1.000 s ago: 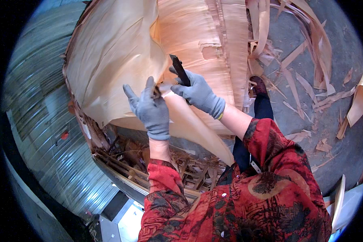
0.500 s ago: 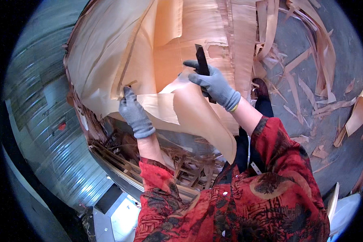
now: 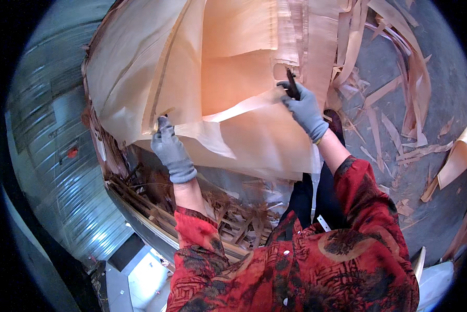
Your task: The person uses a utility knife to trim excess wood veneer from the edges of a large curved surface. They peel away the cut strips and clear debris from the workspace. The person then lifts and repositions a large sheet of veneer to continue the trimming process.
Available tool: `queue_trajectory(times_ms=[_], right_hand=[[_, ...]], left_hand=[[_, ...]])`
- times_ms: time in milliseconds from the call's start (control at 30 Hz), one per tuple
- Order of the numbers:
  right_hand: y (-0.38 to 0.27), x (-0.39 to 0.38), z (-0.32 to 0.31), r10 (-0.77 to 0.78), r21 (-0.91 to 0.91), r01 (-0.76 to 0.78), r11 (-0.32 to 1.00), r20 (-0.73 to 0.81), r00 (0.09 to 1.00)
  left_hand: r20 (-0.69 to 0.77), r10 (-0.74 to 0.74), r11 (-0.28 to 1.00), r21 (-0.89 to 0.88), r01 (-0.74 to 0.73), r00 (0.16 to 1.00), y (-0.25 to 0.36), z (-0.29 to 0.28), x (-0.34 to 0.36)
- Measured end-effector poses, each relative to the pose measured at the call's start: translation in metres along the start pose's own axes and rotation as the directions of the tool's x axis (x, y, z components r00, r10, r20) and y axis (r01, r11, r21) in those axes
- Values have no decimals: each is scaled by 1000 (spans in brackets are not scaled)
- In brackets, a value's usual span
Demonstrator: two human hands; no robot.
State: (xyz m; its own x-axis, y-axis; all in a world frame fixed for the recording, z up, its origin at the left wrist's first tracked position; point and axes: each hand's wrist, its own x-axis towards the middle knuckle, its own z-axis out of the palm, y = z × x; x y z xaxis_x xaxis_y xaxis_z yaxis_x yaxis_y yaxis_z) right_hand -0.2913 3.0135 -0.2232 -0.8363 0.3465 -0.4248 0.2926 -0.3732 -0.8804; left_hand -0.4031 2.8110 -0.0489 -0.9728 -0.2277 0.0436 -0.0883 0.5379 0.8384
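Note:
Thin tan sheets of wood veneer (image 3: pixel 238 80) lie in a broad layered stack before me. My left hand (image 3: pixel 174 153), in a grey glove, is closed on the near left edge of a veneer sheet, beside a raised fold. My gloved right hand (image 3: pixel 306 112) is wrapped round a dark, flat bar-like tool, perhaps a knife (image 3: pixel 292 86). A torn veneer edge (image 3: pixel 249 105) runs from near my left hand to the right fingers; whether they also pinch it I cannot tell. The loose near flap (image 3: pixel 275 140) hangs over the front of the stack.
Broken veneer scraps and wooden slats (image 3: pixel 244 223) lie below the near edge. Long curled strips (image 3: pixel 415 78) and offcuts litter the grey floor (image 3: pixel 371 112) at right. A curled piece (image 3: pixel 459 153) lies far right. Ribbed, shiny sheeting (image 3: pixel 62 171) is at left.
My right hand has moved right and slightly away with the tool, and the near veneer flap has spread out to the right. My left hand keeps its place on the edge.

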Motion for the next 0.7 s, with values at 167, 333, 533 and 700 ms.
queue_trajectory(times_ms=[167, 333, 533, 700], right_hand=[[16, -2, -23, 195, -104, -199, 974, -53, 979], [48, -12, -31, 9, -203, -70, 977, -286, 958], [51, -5, -34, -80, -192, 15, 981, -337, 938], [9, 32, -30, -515, -528, 479, 701, 91, 853]], left_hand=[[-67, 85, 993, 88, -79, 994, 3, -8, -1], [-108, 135, 989, 75, -128, 985, 7, -11, -3], [-115, 170, 973, 180, -147, 979, 2, -17, -5], [-43, 144, 967, 219, -131, 989, -1, -24, -9]])
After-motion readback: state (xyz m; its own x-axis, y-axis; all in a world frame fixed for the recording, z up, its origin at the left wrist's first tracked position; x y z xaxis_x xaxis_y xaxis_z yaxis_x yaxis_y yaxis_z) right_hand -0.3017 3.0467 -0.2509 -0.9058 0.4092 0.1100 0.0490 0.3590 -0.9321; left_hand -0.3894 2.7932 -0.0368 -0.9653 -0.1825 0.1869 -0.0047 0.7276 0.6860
